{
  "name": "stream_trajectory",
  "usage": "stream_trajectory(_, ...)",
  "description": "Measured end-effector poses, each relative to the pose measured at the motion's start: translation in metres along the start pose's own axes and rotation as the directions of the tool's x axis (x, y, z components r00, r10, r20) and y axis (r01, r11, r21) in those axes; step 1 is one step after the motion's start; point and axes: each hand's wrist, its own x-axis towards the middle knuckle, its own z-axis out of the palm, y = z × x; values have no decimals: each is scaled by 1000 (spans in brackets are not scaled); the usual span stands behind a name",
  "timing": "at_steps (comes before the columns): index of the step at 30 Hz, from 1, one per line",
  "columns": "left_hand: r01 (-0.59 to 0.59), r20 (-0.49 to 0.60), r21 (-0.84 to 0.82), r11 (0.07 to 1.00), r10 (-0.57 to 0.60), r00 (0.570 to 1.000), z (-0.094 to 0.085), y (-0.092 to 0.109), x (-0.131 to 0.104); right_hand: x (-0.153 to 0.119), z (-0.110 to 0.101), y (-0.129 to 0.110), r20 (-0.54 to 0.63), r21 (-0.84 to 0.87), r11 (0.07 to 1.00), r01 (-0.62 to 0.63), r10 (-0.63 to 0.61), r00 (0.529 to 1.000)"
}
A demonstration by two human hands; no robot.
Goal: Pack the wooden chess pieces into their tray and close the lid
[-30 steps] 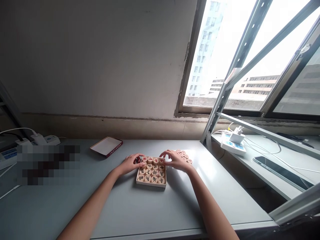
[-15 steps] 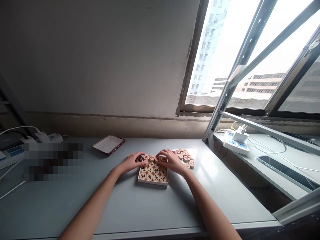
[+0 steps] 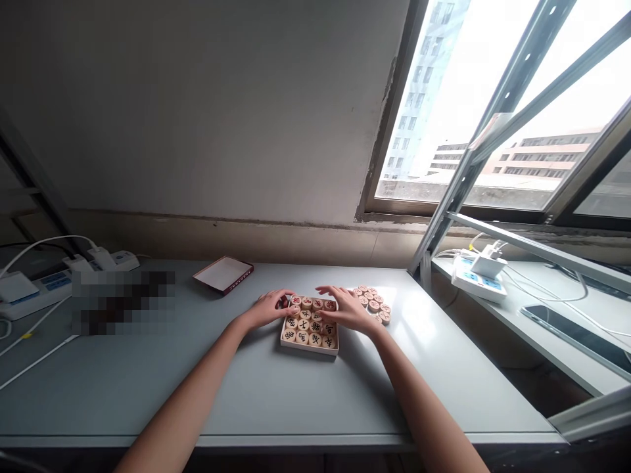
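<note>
A shallow white box (image 3: 309,348) lies on the desk in front of me, filled with rows of round wooden Chinese chess pieces (image 3: 302,337). The pieces in the far row carry red characters, and those nearer to me carry black ones. My left hand (image 3: 266,310) curls round the box's far left corner, its thumb over the pieces at that side. Over the right side of the box lies my right hand (image 3: 349,311), fingers stretched and apart, thumb low over the pieces. It hides some of them. Just beyond it, more loose chess pieces (image 3: 375,305) sit in a group on the desk.
A dark red box lid (image 3: 225,273) lies inside up at the back of the grey desk (image 3: 246,401). Power strips (image 3: 59,282) with cables stand at the left, beside a blurred patch. Another power strip (image 3: 478,277) and a phone (image 3: 574,335) lie on the right-hand surface, past a metal frame.
The fingers of my right hand have lifted and straightened off the far row of pieces. My left hand stays at the box's left corner. The whole view has shifted slightly.
</note>
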Motion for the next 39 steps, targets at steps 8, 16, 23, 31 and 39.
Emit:
stream_trajectory(8, 33, -8, 20, 999, -33, 999, 0, 1, -2, 2, -5, 38, -325, -359, 853, -380, 267, 907)
stream_trajectory(16, 9, -114, -58, 998, -15, 993, -10, 0, -3, 2, 1, 54, -232, -452, 784, -426, 358, 904)
stream_trajectory(23, 85, 307, 30, 996, -90, 947, -11, 7, -11, -3, -11, 46, -179, -445, 863, -239, 176, 968)
stream_trajectory(31, 144, 333, -18, 989, -130, 934, -6, 15, -11, -7, -18, 43, -204, -494, 838, -232, 147, 968)
stream_trajectory(39, 123, 3, 98, 988, -124, 992, 22, 24, 1, -1, -20, 22, -311, -77, 996, -37, 11, 950)
